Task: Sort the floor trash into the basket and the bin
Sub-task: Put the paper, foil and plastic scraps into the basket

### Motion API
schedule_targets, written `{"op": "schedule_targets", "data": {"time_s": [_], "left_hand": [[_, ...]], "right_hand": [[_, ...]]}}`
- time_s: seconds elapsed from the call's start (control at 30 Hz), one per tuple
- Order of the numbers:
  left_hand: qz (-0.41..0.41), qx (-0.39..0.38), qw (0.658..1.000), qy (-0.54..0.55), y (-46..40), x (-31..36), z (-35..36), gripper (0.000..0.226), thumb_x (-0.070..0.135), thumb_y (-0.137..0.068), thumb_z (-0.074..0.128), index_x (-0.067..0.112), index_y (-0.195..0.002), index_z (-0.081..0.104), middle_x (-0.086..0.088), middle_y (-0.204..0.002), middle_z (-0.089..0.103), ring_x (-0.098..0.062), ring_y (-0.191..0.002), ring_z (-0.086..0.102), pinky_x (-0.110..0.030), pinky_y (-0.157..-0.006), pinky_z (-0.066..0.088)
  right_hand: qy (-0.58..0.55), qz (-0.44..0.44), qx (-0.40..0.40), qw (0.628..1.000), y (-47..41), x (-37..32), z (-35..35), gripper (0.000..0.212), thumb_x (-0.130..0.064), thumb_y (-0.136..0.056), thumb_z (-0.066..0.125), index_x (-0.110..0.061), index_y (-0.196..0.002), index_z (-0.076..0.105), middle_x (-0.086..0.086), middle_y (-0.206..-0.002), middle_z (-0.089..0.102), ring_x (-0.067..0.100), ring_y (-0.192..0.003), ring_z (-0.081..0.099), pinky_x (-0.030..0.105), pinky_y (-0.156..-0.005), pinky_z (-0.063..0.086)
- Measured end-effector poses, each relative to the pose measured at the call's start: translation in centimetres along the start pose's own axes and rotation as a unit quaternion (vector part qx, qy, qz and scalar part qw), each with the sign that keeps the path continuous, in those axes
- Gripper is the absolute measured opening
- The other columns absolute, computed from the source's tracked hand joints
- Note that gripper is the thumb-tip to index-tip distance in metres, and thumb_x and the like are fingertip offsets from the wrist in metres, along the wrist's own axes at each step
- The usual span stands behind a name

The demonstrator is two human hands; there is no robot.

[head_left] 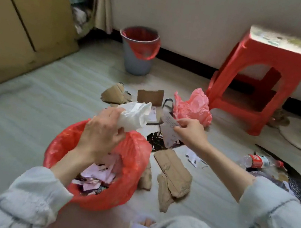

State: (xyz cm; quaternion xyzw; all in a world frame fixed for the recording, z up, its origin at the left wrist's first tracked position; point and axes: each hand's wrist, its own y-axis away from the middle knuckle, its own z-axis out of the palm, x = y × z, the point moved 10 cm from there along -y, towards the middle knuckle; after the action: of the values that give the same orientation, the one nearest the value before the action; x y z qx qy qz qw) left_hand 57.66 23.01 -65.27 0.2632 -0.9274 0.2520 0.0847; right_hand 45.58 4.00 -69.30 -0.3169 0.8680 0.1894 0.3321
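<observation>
Over red-lined basket (133, 162) at my knees, my left hand (100, 135) grips crumpled white plastic wad (135, 116), fingers curled round it. Basket holds torn paper scraps. My right hand (190, 132) pinches white paper slip (169, 133) just above floor litter. Cardboard pieces (173, 173) lie beside basket; pink bag (193, 107) and plastic bottle (257, 161) further out. Grey bin (136, 59) with red liner stands by wall, near red stool (255, 75).
</observation>
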Motion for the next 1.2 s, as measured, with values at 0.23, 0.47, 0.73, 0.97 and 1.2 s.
{"op": "schedule_targets", "data": {"time_s": [0.23,0.47,0.73,0.97,1.2], "left_hand": [[-0.338,-0.138,0.926,0.098,7.7,-13.5,3.3,0.037,0.017,-0.075,0.063,0.011,-0.110,0.053,-0.014,-0.109,0.063,-0.033,-0.101,0.057,-0.032,-0.072,0.038],[-0.336,-0.323,0.864,0.189,10.2,-14.6,13.2,0.031,0.016,-0.076,0.064,0.010,-0.105,0.057,-0.003,-0.100,0.063,-0.020,-0.087,0.056,-0.030,-0.069,0.044],[-0.214,-0.489,0.846,0.012,13.3,-14.7,21.3,0.027,0.019,-0.083,0.053,0.009,-0.104,0.040,-0.018,-0.107,0.059,-0.035,-0.100,0.056,-0.037,-0.075,0.044],[-0.159,-0.490,0.852,-0.090,14.7,-14.6,23.1,0.032,0.011,-0.087,0.044,0.011,-0.119,0.045,-0.013,-0.123,0.056,-0.032,-0.115,0.054,-0.040,-0.085,0.045],[-0.157,-0.455,0.860,-0.168,13.6,-15.1,22.3,0.030,0.008,-0.090,0.039,0.015,-0.117,0.051,-0.007,-0.123,0.058,-0.028,-0.116,0.054,-0.037,-0.083,0.045]], "right_hand": [[0.036,-0.041,-0.110,0.992,0.5,-5.8,12.1,0.017,-0.007,-0.082,0.050,-0.013,-0.074,0.064,0.008,-0.072,0.061,0.024,-0.072,0.055,0.026,-0.051,0.036],[0.104,-0.078,-0.097,0.987,-0.7,-4.1,16.3,0.016,-0.012,-0.087,0.048,-0.005,-0.093,0.061,0.017,-0.095,0.066,0.036,-0.091,0.058,0.039,-0.071,0.041],[0.035,-0.144,-0.055,0.987,-1.1,-2.6,17.9,0.011,-0.011,-0.085,0.054,-0.012,-0.088,0.065,0.008,-0.085,0.068,0.028,-0.084,0.060,0.038,-0.075,0.043],[0.010,-0.144,-0.033,0.989,-1.4,-2.2,18.3,0.013,-0.009,-0.086,0.056,-0.010,-0.091,0.068,0.006,-0.088,0.069,0.023,-0.085,0.059,0.038,-0.077,0.045],[0.035,-0.172,-0.048,0.983,-1.0,-2.5,18.6,0.013,-0.010,-0.086,0.058,-0.009,-0.091,0.070,0.006,-0.086,0.068,0.021,-0.087,0.056,0.030,-0.077,0.038]]}}
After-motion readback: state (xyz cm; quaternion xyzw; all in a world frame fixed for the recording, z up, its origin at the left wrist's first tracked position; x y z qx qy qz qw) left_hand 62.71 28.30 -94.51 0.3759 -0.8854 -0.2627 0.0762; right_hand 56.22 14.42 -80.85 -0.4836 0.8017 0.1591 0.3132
